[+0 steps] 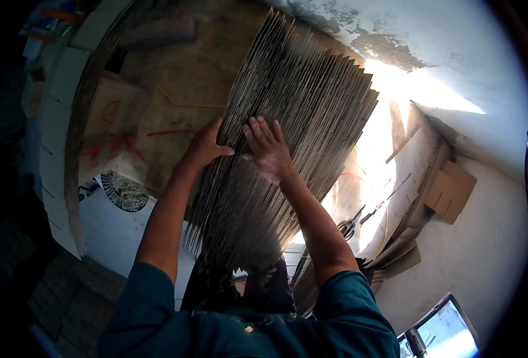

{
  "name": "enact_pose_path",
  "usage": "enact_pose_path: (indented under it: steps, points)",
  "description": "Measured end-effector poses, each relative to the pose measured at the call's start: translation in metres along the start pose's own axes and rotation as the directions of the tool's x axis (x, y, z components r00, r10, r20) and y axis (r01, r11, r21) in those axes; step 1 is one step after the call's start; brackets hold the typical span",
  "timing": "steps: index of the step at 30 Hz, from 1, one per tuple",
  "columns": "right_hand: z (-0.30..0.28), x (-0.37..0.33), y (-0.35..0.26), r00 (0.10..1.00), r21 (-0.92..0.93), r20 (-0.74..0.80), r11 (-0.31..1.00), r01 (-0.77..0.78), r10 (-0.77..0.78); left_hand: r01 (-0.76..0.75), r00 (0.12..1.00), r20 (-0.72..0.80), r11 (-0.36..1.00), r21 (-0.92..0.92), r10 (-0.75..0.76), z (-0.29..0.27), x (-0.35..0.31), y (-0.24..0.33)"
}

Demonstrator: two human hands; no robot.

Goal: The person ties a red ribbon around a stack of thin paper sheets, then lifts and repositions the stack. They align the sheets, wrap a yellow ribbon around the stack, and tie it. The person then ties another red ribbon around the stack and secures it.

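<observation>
A thick, tall bundle of thin grey-brown cardboard strips stands in front of me, packed edge-on with jagged ends. My left hand is at the bundle's left side, its thumb over the strips and its fingers along the outer edge, partly hidden. Flat against the middle of the strips lies my right hand, fingers stretched out and a little spread, palm dusty. The bundle's near end reaches down toward my legs, where it looks blurred.
A brown board surface with red marks lies behind the bundle. Slotted pale cardboard stands at left, above a round, dark fan-like part. Scissors and more cardboard pieces sit at right, beside a worn white wall.
</observation>
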State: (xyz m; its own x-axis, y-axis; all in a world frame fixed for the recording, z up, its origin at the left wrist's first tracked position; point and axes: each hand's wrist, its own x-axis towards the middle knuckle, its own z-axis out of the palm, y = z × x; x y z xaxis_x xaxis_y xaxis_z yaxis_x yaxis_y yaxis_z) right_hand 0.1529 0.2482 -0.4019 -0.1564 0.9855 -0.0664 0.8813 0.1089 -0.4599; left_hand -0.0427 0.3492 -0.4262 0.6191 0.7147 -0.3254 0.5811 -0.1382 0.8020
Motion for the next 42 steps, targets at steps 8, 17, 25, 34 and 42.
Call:
enact_pose_path:
  steps: [8, 17, 25, 34, 42]
  points:
    - [0.003, -0.003, 0.004, 1.000, -0.018, 0.030, 1.000, -0.001, 0.001, -0.013, 1.000, -0.019, 0.997, -0.075, 0.011, -0.002, -0.001, -0.008]
    - [0.004, -0.003, 0.004, 0.999, -0.021, 0.042, 1.000, 0.005, -0.004, 0.152, 0.988, -0.053, 0.975, 0.161, -0.146, 0.002, -0.008, 0.019]
    - [0.006, -0.004, 0.005, 0.999, -0.039, 0.039, 0.999, 0.015, -0.013, 0.231, 0.971, -0.081, 0.970, 0.080, -0.225, -0.008, 0.000, 0.008]
    - [0.004, -0.003, 0.005, 0.999, -0.030, 0.024, 0.999, 0.023, -0.022, 0.270, 0.924, -0.340, 0.931, 0.248, -0.178, 0.015, -0.007, 0.025]
    - [0.002, -0.001, 0.001, 1.000, -0.010, 0.025, 1.000, 0.005, -0.005, 0.315, 0.936, -0.253, 0.905, 0.286, -0.245, 0.031, -0.042, 0.046]
